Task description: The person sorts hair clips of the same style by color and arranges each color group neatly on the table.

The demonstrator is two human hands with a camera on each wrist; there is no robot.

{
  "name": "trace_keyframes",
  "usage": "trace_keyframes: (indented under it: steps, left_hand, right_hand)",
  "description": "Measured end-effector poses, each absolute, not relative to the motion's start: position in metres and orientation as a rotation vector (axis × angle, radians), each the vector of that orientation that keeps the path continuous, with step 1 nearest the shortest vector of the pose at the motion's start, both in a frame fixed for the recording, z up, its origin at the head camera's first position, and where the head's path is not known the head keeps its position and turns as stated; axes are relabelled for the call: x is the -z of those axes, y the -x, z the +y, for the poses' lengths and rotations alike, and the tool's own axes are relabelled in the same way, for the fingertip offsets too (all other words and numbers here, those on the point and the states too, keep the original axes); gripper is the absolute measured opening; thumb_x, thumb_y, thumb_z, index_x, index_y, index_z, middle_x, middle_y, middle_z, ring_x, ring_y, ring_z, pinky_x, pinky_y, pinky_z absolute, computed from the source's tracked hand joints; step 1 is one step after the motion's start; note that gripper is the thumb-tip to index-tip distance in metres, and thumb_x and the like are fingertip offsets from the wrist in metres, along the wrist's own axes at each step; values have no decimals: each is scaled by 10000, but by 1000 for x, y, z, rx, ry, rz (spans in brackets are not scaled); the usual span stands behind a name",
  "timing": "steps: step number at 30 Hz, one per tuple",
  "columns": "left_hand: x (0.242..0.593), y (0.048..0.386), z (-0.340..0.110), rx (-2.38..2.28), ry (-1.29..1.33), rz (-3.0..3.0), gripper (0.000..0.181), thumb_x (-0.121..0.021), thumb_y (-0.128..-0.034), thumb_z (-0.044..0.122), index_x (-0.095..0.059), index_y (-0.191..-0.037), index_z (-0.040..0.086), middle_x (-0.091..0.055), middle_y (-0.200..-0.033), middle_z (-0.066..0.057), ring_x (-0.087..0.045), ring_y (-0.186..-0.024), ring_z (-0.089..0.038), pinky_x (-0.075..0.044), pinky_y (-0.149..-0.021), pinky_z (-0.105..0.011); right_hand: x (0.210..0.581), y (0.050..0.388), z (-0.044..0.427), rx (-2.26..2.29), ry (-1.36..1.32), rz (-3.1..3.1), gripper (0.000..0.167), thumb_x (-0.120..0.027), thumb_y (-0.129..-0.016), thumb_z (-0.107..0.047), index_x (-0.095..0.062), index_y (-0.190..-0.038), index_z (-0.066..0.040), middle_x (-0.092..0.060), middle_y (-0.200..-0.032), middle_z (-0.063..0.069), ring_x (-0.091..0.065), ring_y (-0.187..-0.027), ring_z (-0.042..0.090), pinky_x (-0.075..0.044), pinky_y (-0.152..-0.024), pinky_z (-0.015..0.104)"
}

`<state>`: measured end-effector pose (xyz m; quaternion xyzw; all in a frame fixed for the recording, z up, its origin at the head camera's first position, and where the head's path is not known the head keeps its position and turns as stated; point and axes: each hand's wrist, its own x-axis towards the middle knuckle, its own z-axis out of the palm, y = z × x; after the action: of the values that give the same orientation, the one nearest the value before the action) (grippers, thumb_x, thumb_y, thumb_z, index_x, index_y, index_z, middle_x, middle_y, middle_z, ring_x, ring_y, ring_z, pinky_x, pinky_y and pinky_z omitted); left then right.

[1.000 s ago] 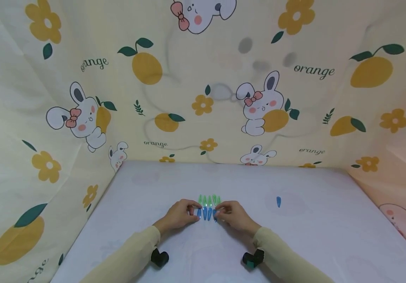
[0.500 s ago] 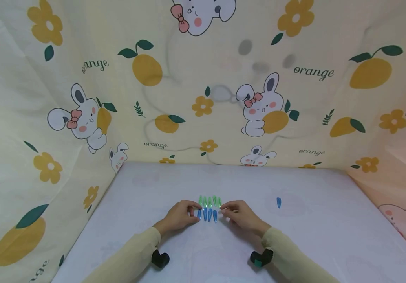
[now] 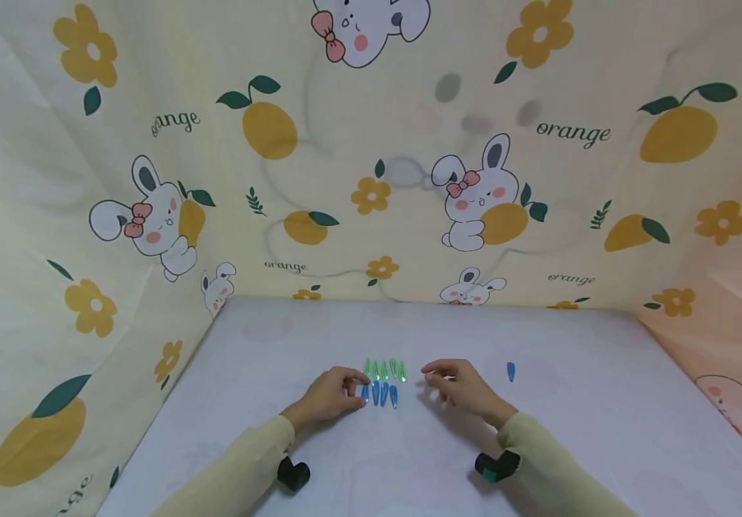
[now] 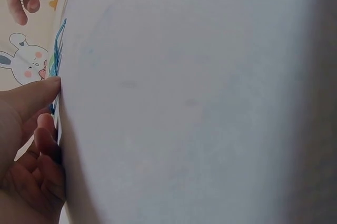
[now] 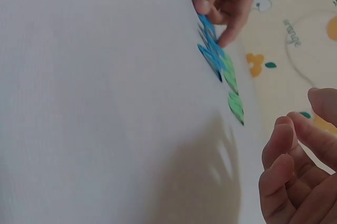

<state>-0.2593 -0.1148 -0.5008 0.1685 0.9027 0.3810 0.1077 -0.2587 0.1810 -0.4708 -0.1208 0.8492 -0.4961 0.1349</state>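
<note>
Green snap hair clips (image 3: pixel 384 370) lie side by side in a row on the white table. Just in front of them lies a shorter row of blue snap hair clips (image 3: pixel 384 393). My left hand (image 3: pixel 327 393) pinches the leftmost blue hair clip (image 3: pixel 365 393), index finger at its far end and thumb at its near end. To the right of both rows, my right hand (image 3: pixel 461 384) hovers over the table with loosely bent fingers and holds nothing. In the right wrist view that hand (image 5: pixel 300 171) casts a shadow beside the clips.
A single blue hair clip (image 3: pixel 510 371) lies apart, to the right of my right hand. The white table (image 3: pixel 293 327) ends at a cream curtain (image 3: pixel 410 230) printed with rabbits and oranges. Black wrist cameras (image 3: pixel 293 474) are strapped to both sleeves.
My right hand has let go of the rightmost clip in the blue row and moved right, away from the rows. The left hand has stayed at its clip.
</note>
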Motion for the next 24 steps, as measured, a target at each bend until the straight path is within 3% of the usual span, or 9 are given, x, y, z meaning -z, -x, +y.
trace_keyframes:
  steps: [24]
  left_hand:
    - [502,261,-114,-1122,-489,2654,375,-799,-861,191,-718,-1226,163,-553,-748,61,-488,-693,-95,-389,-655,-240]
  right_hand:
    - [463,268,263,1359,269,2644,374,-600,-1022,-221,-626,-1294,33,-662,-1054,222,-574,-662,172,-469,-531,254]
